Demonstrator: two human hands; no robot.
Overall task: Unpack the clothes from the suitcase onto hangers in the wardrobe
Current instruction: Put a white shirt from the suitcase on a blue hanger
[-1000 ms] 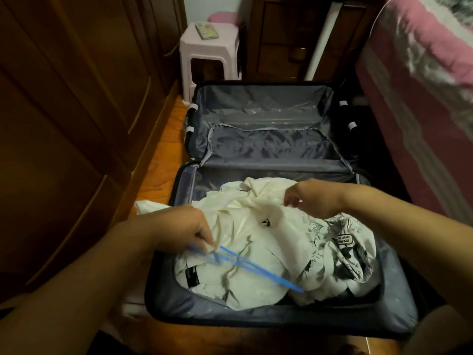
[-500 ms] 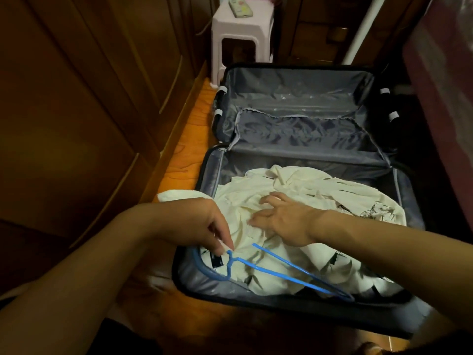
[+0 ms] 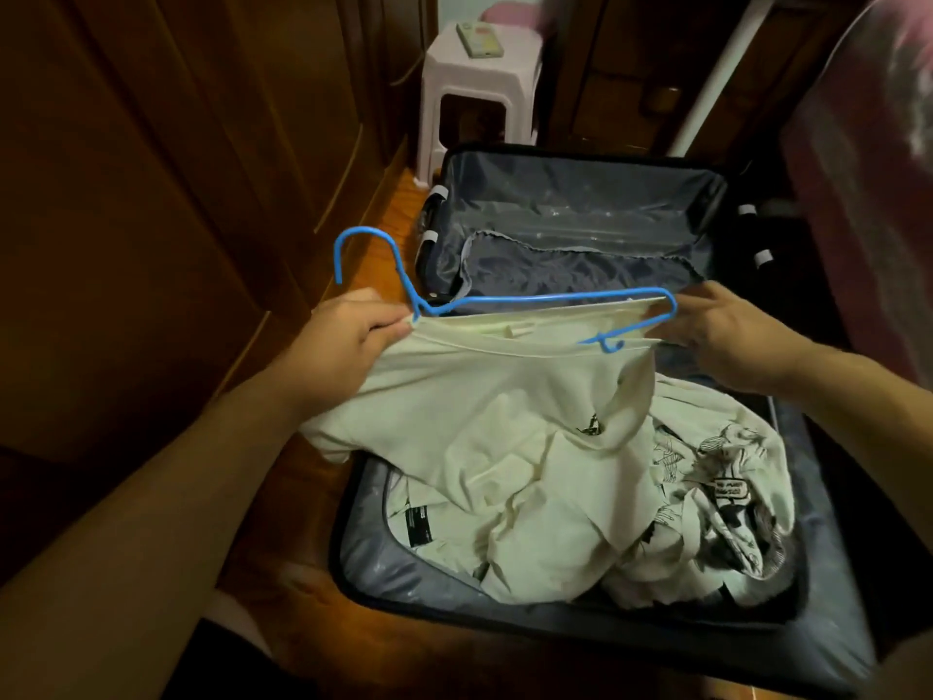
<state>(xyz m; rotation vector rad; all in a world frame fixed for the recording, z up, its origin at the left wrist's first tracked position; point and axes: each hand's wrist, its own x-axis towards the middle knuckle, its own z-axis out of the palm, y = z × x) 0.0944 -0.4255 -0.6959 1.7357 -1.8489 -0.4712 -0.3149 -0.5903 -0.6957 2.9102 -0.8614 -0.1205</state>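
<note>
An open dark suitcase [image 3: 565,204] with grey lining lies on the floor. A cream garment [image 3: 479,396] is lifted above it, its edge stretched between my hands. My left hand [image 3: 343,341] pinches the fabric's left end next to the neck of a blue hanger [image 3: 505,300]. My right hand [image 3: 717,330] grips the garment's right end at the hanger's far tip. The hanger's hook points up and left. More cream clothes with black prints [image 3: 707,477] lie crumpled in the suitcase's near half.
Dark wooden wardrobe doors [image 3: 176,194] run along the left. A pale plastic stool [image 3: 479,83] with a remote on it stands beyond the suitcase. A bed with pink bedding [image 3: 868,169] fills the right side. Orange wood floor [image 3: 383,224] shows between wardrobe and suitcase.
Both hands rose from the pile, lifting the blue hanger and a cream garment out of the suitcase. The garment's edge is now stretched along the hanger between them.
</note>
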